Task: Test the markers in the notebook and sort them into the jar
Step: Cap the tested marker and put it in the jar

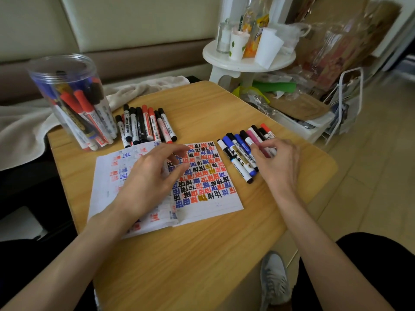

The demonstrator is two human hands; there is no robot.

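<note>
Towel (143,88) behind jar (67,102); right hand (278,162) pinches pink marker (254,139)

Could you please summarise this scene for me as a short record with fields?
table: wooden, light
jar: clear, back left, holds markers
notebook: open, right page covered in red, blue, black marks
markers by jar: lying side by side behind notebook
markers on right: lying beside notebook
left hand: over notebook, fingers relaxed, holds nothing
right hand: pinches pink marker among markers on right
</note>
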